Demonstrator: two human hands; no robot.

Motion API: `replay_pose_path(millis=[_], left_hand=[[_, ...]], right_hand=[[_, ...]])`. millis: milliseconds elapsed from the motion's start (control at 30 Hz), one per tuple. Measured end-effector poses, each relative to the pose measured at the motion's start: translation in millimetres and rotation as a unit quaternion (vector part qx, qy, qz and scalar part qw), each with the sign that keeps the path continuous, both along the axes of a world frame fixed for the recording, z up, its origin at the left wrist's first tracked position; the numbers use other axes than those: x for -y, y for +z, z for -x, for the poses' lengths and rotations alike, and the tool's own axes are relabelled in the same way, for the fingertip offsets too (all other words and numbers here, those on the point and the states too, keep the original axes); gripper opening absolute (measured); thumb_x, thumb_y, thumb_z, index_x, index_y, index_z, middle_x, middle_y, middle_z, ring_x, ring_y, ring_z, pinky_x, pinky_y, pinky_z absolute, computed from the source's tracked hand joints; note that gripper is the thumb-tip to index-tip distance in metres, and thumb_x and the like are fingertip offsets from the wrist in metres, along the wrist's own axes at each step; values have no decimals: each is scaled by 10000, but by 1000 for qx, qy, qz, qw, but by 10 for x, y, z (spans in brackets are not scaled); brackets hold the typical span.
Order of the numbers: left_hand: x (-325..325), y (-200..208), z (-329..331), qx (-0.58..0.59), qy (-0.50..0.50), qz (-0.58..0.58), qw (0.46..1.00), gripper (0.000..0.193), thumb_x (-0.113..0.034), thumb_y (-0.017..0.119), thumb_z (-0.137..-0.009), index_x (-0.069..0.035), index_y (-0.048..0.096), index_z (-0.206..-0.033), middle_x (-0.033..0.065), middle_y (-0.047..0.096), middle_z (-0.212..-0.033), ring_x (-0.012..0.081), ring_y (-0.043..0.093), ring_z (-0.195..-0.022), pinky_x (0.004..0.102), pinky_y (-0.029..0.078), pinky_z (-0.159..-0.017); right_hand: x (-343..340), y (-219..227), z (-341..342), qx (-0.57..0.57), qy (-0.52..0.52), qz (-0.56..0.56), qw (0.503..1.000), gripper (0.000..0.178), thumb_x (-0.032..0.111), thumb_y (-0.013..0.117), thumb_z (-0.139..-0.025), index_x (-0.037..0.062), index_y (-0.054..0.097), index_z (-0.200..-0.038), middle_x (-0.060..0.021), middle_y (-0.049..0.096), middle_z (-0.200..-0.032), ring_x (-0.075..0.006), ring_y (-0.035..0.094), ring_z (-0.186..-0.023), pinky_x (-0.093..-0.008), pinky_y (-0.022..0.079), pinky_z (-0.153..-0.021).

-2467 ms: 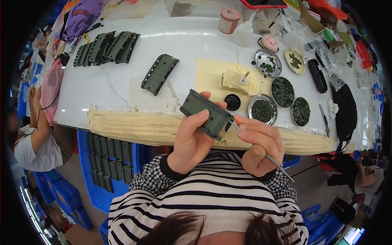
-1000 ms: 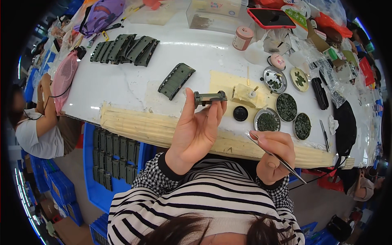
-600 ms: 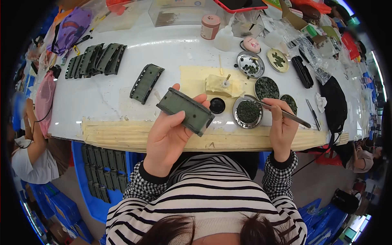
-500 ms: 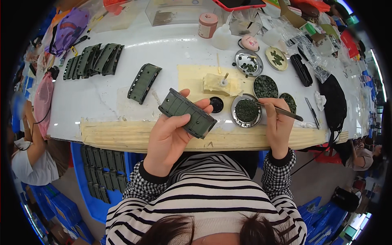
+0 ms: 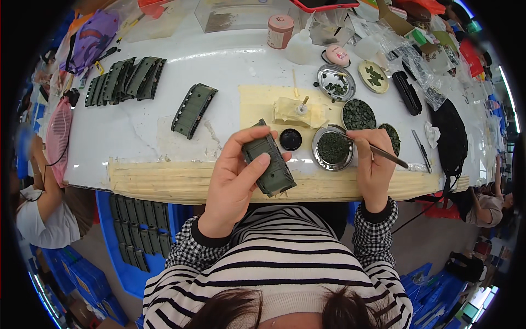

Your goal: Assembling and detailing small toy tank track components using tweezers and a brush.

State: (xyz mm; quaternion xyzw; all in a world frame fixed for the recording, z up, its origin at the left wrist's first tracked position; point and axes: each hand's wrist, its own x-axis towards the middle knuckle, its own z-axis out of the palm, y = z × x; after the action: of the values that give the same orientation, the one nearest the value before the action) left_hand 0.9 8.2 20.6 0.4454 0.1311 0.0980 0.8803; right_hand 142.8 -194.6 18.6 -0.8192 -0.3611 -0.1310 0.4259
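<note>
Between the thumb and fingers of my left hand (image 5: 233,178) is a dark green curved, ribbed plastic part (image 5: 268,165), tilted over the table's front edge. My right hand (image 5: 372,164) grips metal tweezers (image 5: 390,156), their tips over a round metal dish (image 5: 316,159) filled with small dark green pieces (image 5: 333,148). I cannot tell whether the tips hold a piece. A small black round cap (image 5: 290,139) lies between the green part and the dish. Beyond it stands a tape-wrapped block (image 5: 296,113) with a short stick in it.
Another green part (image 5: 193,111) lies left of centre, with several more (image 5: 129,81) at the far left. More dishes of green pieces (image 5: 358,114) stand at the right, near a pen-like tool (image 5: 421,151) and a black case (image 5: 406,93). A blue bin (image 5: 127,282) of green parts sits below the table.
My left hand has turned the green part more upright and brought it slightly nearer to me. My right hand and the tweezers have barely moved.
</note>
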Motion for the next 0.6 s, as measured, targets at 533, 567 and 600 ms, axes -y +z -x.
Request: replay_pose_path(millis=[533, 567, 600], left_hand=[[-31, -165, -54, 26, -117, -133, 984, 250, -222, 417, -1041, -28, 530, -932, 75, 595, -1074, 100, 531, -997, 249, 441, -872], [-20, -185, -50, 26, -111, -109, 987, 250, -221, 416, -1041, -26, 530, -934, 88, 594, -1095, 109, 535, -1012, 257, 445, -881], [-9, -197, -46, 27, -106, -85, 990, 249, -221, 415, -1041, -25, 529, -937, 101, 594, -1115, 118, 539, -1027, 264, 449, -890]], right_hand=[[-441, 378, 362, 198, 263, 33, 944, 373, 352, 712, -750, 30, 667, -933, -91, 676, -914, -231, 662, -793, -314, 539, -656], [-428, 358, 361, 166, 270, 19, 948, 382, 343, 717, -746, 21, 667, -945, -104, 676, -923, -240, 668, -798, -317, 549, -659], [-420, 346, 365, 134, 278, 5, 951, 391, 335, 722, -742, 12, 667, -956, -117, 676, -932, -249, 675, -803, -319, 558, -663]])
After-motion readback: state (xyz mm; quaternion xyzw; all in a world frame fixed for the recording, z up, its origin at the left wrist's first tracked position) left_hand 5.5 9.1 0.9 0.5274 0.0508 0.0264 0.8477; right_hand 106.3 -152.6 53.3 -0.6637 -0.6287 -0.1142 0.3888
